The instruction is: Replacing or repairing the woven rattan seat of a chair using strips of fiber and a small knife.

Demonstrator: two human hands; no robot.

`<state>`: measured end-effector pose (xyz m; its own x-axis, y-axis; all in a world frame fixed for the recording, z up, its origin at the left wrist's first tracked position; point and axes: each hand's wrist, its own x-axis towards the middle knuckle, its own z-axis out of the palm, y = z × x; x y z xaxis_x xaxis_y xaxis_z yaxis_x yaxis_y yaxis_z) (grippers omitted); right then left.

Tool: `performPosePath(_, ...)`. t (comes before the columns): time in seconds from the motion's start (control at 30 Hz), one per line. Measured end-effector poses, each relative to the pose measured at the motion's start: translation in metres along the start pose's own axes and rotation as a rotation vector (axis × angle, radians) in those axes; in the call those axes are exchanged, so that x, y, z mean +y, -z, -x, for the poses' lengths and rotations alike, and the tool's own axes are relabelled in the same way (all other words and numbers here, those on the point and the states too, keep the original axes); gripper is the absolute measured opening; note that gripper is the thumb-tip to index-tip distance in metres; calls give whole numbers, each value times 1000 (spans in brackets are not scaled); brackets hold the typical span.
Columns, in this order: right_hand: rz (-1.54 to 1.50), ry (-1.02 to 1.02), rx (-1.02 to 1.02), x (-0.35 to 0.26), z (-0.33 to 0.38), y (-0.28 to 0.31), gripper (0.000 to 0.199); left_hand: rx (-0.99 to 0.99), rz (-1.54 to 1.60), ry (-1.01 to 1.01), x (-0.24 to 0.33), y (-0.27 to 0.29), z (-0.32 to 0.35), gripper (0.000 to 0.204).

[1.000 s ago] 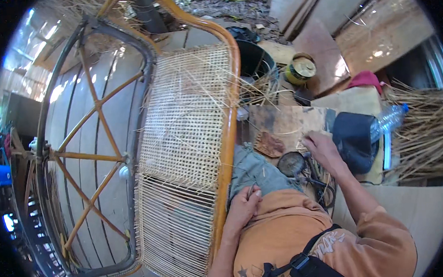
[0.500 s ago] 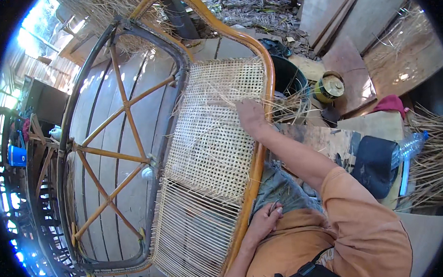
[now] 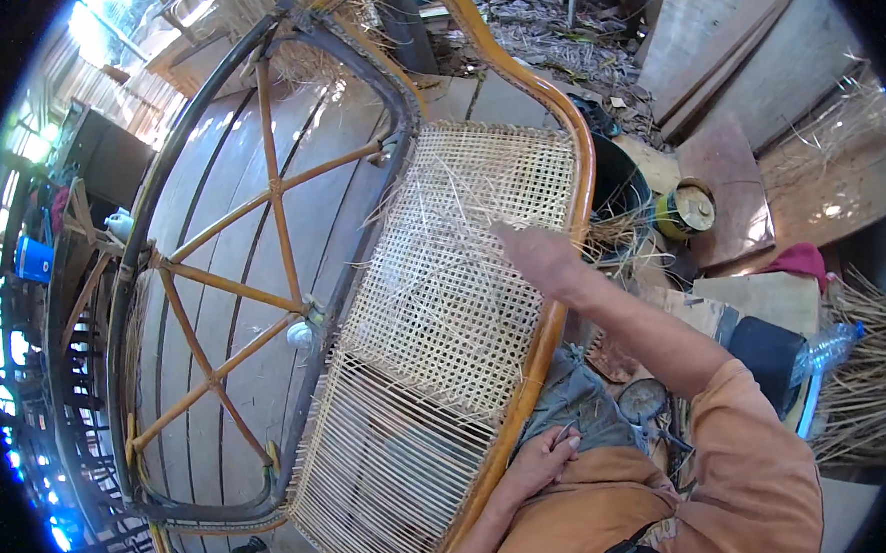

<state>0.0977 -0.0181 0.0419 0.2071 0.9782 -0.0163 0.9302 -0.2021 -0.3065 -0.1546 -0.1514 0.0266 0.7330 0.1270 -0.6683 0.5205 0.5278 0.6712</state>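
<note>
A rattan frame [image 3: 586,149] with an orange-brown varnished edge leans across in front of me. It carries a woven cane panel [image 3: 433,277], tightly meshed above, with only parallel cane strands [image 3: 383,460] below. Over the panel's right half is my right hand [image 3: 540,259], its fingers blurred by motion; whether they grip a strand cannot be made out. Loose cane ends [image 3: 451,198] lie on the weave just left of it. My left hand [image 3: 541,466] rests by my lap at the frame's lower right edge, closed around a small thin metal piece [image 3: 568,432].
A dark-grey frame part with crossed rattan poles [image 3: 276,187] stands left of the panel. On the right are a dark bucket [image 3: 618,179], a yellow-and-black can [image 3: 684,210], a black box-like item [image 3: 765,352], a clear plastic bottle [image 3: 829,346] and bundled cane [image 3: 869,384].
My right hand has moved down the panel, away from the bunch of loose strands near its right edge. My left hand stays by my lap. The whole view has shifted slightly.
</note>
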Motion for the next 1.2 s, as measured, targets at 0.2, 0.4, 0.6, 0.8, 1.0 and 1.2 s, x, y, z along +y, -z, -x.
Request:
performPosePath(0.2, -102, 158, 266, 18, -42, -7, 19, -45, 50, 58, 8, 6, -3, 26)
performPosePath(0.4, -139, 268, -22, -45, -21, -28, 18, -73, 44, 56, 7, 9, -7, 28)
performPosePath(0.6, -114, -138, 64, -36, -62, 41, 29, 12, -123, 15, 33, 12, 24, 34)
performPosePath(0.8, 111, -189, 341, 43, -106, -12, 40, 934, -545, -271, 101, 115, -1, 48)
performPosePath(1.0, 133, 37, -204, -34, -45, -44, 42, 1039, -739, -78, 112, 158, -53, 56)
performPosePath(1.2, 117, 243, -511, -29, -24, -29, 34, 944, -534, -232, 120, 119, -87, 52)
